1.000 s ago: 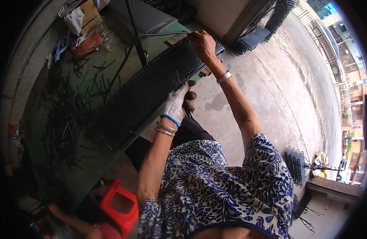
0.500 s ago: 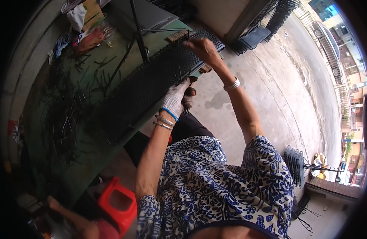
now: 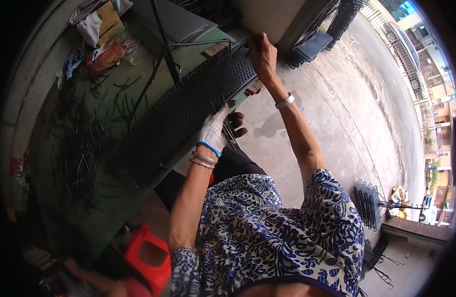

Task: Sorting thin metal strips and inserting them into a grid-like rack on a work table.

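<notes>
A long black perforated metal panel [image 3: 188, 89] lies slantwise along the near edge of the green table. My right hand [image 3: 262, 55], bare with a watch on the wrist, is closed in a pinch at the panel's far right end; whatever is between its fingertips is hidden. My left hand [image 3: 215, 129] wears a white knit glove with dark fingertips and stays beside the panel's near edge. Several thin metal rods [image 3: 229, 131] lie in its curled fingers, and its thumb points toward the panel's edge. Short dark pins stick up from the panel near that thumb.
Loose black rods [image 3: 84, 148] are heaped on the green table [image 3: 114, 213]. A black metal frame [image 3: 164, 44] rises behind the panel. At the far left are a carton [image 3: 109, 22] and plastic bags. A red stool [image 3: 148, 257] and another person's arm [image 3: 92, 277] are lower left.
My right hand has moved away from me to the panel's far end corner. The fingers of my left hand have loosened a little, showing the rods. The view has shifted slightly.
</notes>
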### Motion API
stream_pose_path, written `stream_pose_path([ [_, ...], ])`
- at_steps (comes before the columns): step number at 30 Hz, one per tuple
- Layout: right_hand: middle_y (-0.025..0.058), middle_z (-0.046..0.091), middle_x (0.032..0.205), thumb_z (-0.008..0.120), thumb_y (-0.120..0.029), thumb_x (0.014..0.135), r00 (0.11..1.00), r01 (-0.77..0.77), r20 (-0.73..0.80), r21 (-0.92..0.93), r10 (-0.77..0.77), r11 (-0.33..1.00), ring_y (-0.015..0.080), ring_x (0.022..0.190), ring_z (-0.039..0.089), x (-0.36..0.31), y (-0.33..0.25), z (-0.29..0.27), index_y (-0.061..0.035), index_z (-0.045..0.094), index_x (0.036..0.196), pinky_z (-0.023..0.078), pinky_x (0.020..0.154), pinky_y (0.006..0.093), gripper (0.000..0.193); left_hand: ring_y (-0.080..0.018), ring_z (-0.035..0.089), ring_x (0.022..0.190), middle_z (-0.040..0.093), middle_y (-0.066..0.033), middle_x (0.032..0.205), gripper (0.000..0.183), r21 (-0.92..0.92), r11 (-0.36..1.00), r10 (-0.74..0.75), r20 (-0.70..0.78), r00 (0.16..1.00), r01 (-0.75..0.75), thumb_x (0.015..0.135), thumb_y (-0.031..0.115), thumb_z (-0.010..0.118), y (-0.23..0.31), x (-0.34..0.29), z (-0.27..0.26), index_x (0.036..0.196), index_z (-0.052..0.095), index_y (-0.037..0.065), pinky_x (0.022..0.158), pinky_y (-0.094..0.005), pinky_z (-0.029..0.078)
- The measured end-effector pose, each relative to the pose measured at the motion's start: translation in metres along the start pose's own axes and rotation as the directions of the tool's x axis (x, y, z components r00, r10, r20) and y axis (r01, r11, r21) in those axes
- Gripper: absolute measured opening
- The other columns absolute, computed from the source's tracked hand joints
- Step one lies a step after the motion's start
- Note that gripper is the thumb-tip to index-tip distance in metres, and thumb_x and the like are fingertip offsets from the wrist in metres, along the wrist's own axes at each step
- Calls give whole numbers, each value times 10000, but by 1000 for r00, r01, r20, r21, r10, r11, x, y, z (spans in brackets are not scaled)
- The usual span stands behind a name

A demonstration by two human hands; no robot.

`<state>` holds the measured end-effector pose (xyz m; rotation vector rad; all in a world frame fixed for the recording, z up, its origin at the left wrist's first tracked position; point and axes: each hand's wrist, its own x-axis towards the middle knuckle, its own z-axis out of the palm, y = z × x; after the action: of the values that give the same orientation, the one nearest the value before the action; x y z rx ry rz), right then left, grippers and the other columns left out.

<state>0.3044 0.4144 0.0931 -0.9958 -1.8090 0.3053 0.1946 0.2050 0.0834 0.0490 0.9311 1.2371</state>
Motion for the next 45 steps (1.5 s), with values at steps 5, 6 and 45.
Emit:
stream_pose_path([
  [5, 209, 610, 749, 601, -106, 837, 990, 122, -76, -18, -123, 992, 405, 699, 596, 5, 5, 16, -17, 490, 897, 469, 594, 444, 154, -74, 392, 424, 573, -50, 660, 232, -1, 999, -35, 46, 998, 35, 931, 307, 579, 0, 4, -1, 1051, 632, 116, 391, -223, 356],
  [6, 209, 610, 749, 601, -106, 837, 990, 122, -75, -17, -123, 992, 405, 699, 596, 6, 3, 16, -17, 490, 897, 469, 594, 444, 154, -74, 392, 424, 573, -50, 660, 232, -2, 999, -35, 45, 998, 35, 931, 307, 579, 0, 5, -1, 1051, 632, 116, 391, -223, 356],
  [45, 105, 681, 801, 631, -388, 864, 783, -102, 592, -183, 192, 978, 146, 761, 646, -7, -15, -14, -60, 687, 1006, 505, 669, 310, 361, -71, 495, 499, 625, -60, 716, 208, 29, 996, 84, -10, 996, -84, 900, 237, 628, 4, -1, 0, 978, 654, 45, 388, -208, 357],
])
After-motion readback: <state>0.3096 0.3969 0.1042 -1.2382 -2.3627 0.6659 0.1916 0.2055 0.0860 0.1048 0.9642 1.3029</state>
